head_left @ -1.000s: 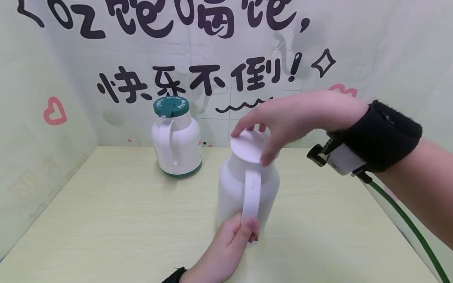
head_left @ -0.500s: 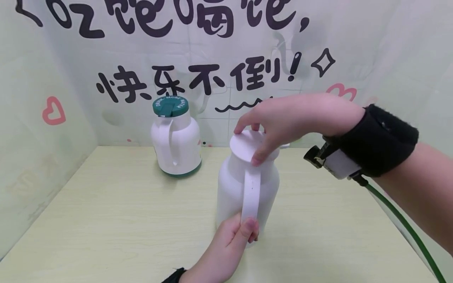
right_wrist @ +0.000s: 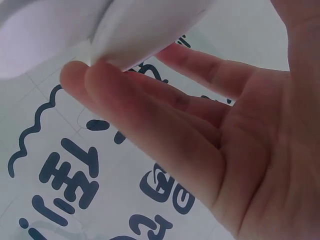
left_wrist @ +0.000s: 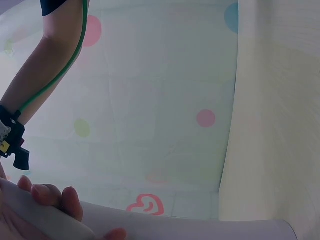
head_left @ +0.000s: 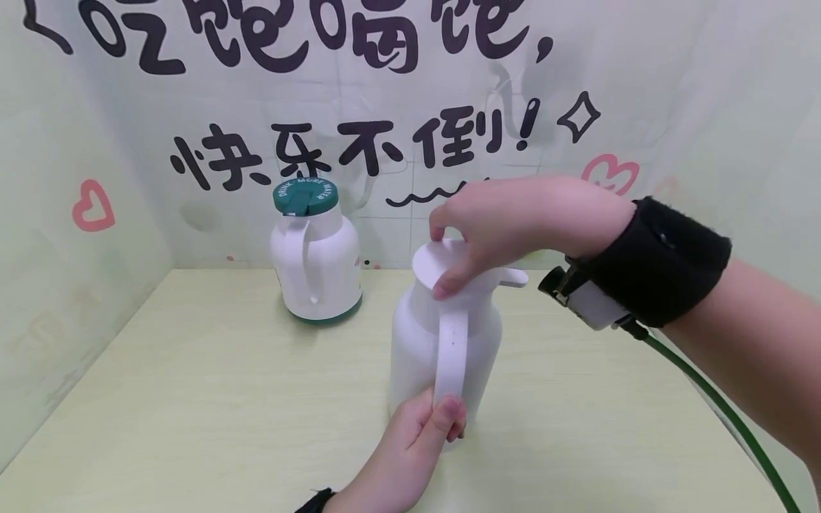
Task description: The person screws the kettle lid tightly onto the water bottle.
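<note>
A white thermos jug (head_left: 410,349) stands on the table, its handle (head_left: 452,349) facing me. My left hand (head_left: 413,442) grips the lower part of that handle; in the left wrist view its fingertips (left_wrist: 72,202) come round it. From above, my right hand (head_left: 513,217) holds the jug's round white lid (head_left: 431,263), thumb at the near edge and fingers on the far side. A flat white tab (head_left: 514,277) juts out to the right under the right hand. In the right wrist view, fingertips meet the lid's rim (right_wrist: 150,35).
Farther back on the left stands a second white jug (head_left: 327,263) with a green lid (head_left: 306,197) and green base. Behind the pale wooden table (head_left: 224,399) hangs a printed sheet (head_left: 378,192) with black lettering. A green cable (head_left: 705,392) runs from the right wrist camera.
My right hand has turned the lid clockwise as seen from above: the thumb went left along the near edge and the tab came out at right. The left hand kept its grip.
</note>
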`<state>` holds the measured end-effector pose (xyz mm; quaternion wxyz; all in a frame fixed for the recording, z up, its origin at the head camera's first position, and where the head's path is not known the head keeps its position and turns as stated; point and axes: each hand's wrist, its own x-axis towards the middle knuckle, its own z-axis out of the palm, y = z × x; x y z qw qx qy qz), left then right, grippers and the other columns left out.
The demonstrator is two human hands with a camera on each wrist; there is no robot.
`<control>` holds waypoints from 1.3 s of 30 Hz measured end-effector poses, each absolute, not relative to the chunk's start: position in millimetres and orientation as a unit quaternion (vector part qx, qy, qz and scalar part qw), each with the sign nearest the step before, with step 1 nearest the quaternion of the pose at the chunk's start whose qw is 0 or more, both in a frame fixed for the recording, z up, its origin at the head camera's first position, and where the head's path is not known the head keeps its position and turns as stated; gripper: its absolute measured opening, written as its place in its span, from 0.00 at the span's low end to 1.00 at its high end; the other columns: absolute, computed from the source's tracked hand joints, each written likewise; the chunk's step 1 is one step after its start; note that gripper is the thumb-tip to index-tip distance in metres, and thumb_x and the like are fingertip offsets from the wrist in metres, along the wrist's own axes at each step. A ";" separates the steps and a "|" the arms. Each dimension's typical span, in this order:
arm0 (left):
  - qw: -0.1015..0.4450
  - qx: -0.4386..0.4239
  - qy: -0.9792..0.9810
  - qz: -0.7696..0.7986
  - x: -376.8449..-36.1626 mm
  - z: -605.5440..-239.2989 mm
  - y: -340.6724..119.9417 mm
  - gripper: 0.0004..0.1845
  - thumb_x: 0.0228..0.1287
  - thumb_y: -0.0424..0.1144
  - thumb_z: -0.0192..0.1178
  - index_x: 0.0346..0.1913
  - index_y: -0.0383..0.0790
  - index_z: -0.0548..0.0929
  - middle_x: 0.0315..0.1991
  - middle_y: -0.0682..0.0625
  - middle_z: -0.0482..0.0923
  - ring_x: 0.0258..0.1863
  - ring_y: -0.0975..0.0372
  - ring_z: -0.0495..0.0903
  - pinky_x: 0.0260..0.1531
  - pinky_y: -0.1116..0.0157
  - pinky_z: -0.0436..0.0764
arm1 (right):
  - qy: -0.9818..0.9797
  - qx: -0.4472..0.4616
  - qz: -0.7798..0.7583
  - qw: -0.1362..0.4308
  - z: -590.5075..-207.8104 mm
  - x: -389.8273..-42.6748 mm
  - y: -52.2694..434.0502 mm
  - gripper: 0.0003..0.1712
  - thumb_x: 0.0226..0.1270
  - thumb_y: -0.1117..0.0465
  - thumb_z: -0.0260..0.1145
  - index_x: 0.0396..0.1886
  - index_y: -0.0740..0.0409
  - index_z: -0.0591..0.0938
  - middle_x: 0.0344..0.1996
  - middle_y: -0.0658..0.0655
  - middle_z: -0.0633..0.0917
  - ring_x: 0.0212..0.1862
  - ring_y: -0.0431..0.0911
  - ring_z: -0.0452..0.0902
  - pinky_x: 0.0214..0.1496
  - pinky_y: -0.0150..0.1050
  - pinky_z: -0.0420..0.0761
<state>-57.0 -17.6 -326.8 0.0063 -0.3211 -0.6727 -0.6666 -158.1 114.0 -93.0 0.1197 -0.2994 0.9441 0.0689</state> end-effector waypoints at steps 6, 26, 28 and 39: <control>0.012 -0.325 -0.672 -0.666 -57.0 -327.7 -17.0 0.14 0.77 0.34 0.42 0.31 0.39 0.73 0.25 0.48 0.70 0.28 0.66 0.67 0.30 0.68 0.71 | 0.949 -0.285 0.078 0.112 -95.2 -159.0 112.0 0.36 0.49 0.35 0.72 0.52 0.52 0.78 0.36 0.52 0.81 0.40 0.46 0.75 0.39 0.41 0.74; 0.000 -0.314 -0.677 -0.666 -57.0 -327.4 -15.7 0.14 0.77 0.34 0.42 0.32 0.38 0.74 0.27 0.48 0.71 0.29 0.66 0.68 0.32 0.68 0.72 | 0.960 -0.246 0.069 0.118 -95.8 -159.7 108.6 0.35 0.49 0.32 0.70 0.44 0.56 0.78 0.31 0.54 0.80 0.23 0.47 0.78 0.30 0.41 0.75; 0.003 -0.316 -0.677 -0.665 -57.1 -327.3 -15.5 0.13 0.77 0.34 0.42 0.32 0.39 0.73 0.26 0.48 0.71 0.28 0.66 0.68 0.31 0.68 0.72 | 0.960 -0.243 0.067 0.120 -95.9 -159.6 108.6 0.36 0.49 0.32 0.70 0.44 0.56 0.78 0.32 0.54 0.80 0.22 0.47 0.79 0.31 0.41 0.75; 0.011 -0.318 -0.674 -0.667 -57.2 -326.7 -16.7 0.13 0.76 0.33 0.42 0.32 0.38 0.74 0.26 0.47 0.71 0.28 0.65 0.68 0.31 0.67 0.72 | 0.960 -0.243 0.104 0.095 -98.5 -155.4 107.5 0.36 0.50 0.29 0.66 0.48 0.51 0.79 0.35 0.50 0.80 0.40 0.46 0.75 0.40 0.42 0.74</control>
